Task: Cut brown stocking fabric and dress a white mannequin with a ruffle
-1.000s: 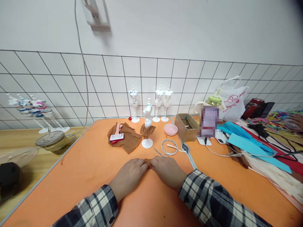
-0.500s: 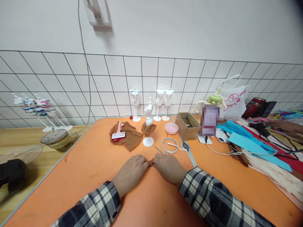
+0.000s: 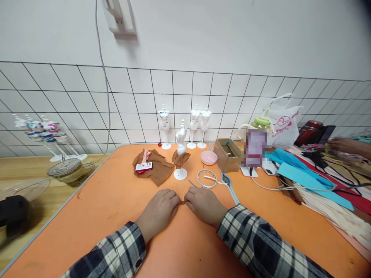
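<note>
Low over the orange mat (image 3: 168, 239), my left hand (image 3: 160, 208) and my right hand (image 3: 204, 204) are closed, fingertips close together. Between them a narrow bit of brown cloth (image 3: 182, 203) shows, pinched by both; the rest is hidden under my fingers. Just beyond stands a small white mannequin (image 3: 181, 141) with brown cloth (image 3: 181, 158) around its lower part. Left of it a larger piece of brown cloth (image 3: 160, 171) lies spread, with a red-and-white packet (image 3: 143, 166) on top. Thin metal scissors or tweezers (image 3: 192, 183) lie partly hidden behind my right hand.
Several more mannequins (image 3: 165, 123) stand along the tiled wall. A pink bowl (image 3: 208, 157), a cardboard box (image 3: 228, 158), a coiled white ring (image 3: 206, 178) and a phone (image 3: 256, 148) are to the right, near blue cloth (image 3: 307, 173). Another person's hand (image 3: 349, 146) reaches in at the far right.
The brown cloth between my fingertips looks thinner, and the gap between my hands is slightly wider. Another person's hand has come into view at the right edge.
</note>
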A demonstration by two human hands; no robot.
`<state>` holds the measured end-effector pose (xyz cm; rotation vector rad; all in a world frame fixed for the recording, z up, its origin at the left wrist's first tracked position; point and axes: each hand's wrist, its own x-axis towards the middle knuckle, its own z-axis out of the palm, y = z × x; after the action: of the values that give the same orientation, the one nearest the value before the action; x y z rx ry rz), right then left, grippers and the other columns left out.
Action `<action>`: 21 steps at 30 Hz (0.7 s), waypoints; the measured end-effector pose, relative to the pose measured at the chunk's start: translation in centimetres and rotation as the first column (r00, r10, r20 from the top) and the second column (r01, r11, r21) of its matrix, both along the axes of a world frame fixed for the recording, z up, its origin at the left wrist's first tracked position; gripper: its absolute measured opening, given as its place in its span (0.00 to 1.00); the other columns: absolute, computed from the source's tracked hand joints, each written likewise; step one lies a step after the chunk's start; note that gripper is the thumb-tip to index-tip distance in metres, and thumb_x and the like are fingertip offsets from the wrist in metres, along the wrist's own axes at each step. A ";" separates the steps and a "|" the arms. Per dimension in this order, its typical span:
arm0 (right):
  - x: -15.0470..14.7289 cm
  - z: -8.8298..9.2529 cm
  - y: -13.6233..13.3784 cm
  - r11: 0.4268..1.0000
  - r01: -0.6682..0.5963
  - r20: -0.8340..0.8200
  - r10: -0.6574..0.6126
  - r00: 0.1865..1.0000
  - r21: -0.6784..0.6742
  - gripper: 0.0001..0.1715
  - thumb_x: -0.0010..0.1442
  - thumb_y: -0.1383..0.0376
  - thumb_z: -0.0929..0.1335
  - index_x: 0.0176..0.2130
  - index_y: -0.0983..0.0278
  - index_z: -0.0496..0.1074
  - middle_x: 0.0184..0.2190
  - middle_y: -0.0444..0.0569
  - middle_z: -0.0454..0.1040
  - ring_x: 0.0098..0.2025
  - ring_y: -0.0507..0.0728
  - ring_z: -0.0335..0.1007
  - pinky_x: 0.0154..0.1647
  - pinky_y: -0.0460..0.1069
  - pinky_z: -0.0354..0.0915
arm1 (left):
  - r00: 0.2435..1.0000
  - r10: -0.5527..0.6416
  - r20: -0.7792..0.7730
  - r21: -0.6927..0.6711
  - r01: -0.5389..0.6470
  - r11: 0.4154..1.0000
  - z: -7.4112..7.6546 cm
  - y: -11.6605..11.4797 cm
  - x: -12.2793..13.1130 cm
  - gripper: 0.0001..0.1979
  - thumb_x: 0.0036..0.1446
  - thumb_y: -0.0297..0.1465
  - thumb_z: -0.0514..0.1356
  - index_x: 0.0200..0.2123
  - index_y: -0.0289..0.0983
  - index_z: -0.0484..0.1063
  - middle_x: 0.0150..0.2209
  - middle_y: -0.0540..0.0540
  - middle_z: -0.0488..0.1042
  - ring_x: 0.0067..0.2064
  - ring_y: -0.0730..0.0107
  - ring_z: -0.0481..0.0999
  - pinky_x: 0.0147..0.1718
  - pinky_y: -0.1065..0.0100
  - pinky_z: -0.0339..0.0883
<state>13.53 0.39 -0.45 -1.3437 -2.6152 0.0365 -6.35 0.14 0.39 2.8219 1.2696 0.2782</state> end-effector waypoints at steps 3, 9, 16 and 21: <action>-0.1 -0.3 -0.1 1.000 0.001 -0.013 -0.001 1.000 0.025 0.11 0.67 0.64 0.62 0.37 0.62 0.72 0.34 0.46 0.72 0.34 0.54 0.69 0.30 0.48 0.55 | 0.995 -0.016 0.097 0.049 0.011 0.999 0.2 -0.4 0.0 0.09 0.62 0.32 0.55 0.43 0.37 0.72 0.45 0.41 0.73 0.50 0.54 0.70 0.52 0.50 0.62; -0.4 -0.6 -0.7 0.995 -0.013 0.018 0.011 1.000 0.102 0.12 0.68 0.63 0.60 0.38 0.62 0.70 0.34 0.47 0.71 0.30 0.54 0.67 0.26 0.48 0.52 | 0.996 -0.004 0.091 0.174 -0.012 0.985 -0.1 -0.6 0.2 0.10 0.65 0.35 0.53 0.45 0.42 0.72 0.56 0.44 0.71 0.63 0.49 0.59 0.62 0.36 0.36; -0.4 -0.2 -0.6 0.991 -0.049 0.051 0.043 0.998 0.122 0.15 0.69 0.65 0.57 0.36 0.64 0.69 0.33 0.48 0.71 0.29 0.53 0.66 0.25 0.48 0.49 | 0.985 0.059 0.164 0.181 -0.089 0.979 -0.1 -0.5 0.4 0.09 0.63 0.32 0.56 0.33 0.43 0.76 0.56 0.47 0.71 0.59 0.49 0.64 0.59 0.37 0.41; 0.0 0.1 -0.9 0.986 -0.088 0.067 0.080 0.995 0.139 0.14 0.69 0.65 0.58 0.37 0.63 0.70 0.33 0.47 0.70 0.30 0.53 0.66 0.25 0.48 0.49 | 0.956 0.094 0.278 -0.037 -0.088 0.995 -0.7 0.3 -0.2 0.07 0.56 0.30 0.60 0.30 0.45 0.78 0.52 0.48 0.72 0.56 0.52 0.65 0.56 0.43 0.51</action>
<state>13.51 -0.49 -0.34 -1.2052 -2.6665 -0.1777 -6.56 0.40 -0.27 2.5882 1.3278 0.6355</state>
